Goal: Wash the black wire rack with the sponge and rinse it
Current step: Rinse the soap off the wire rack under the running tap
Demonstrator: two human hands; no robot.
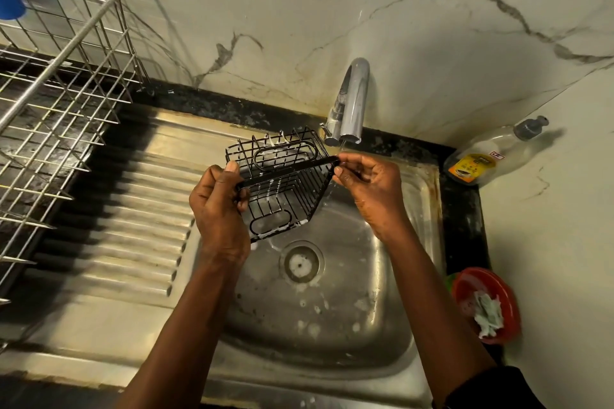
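Black wire rack [282,186] soapy, tilted under tap [350,103].

The one view comes from a wide-angle camera worn on the person's head, looking steeply down and a little forward into the steel sink [332,325] from close above. Both forearms enter from the bottom edge, and the left hand [217,206], right hand [372,189] and black wire rack [287,173] sit near mid-frame (straight lines bow toward the edges). The marble wall [299,10] fills the top.
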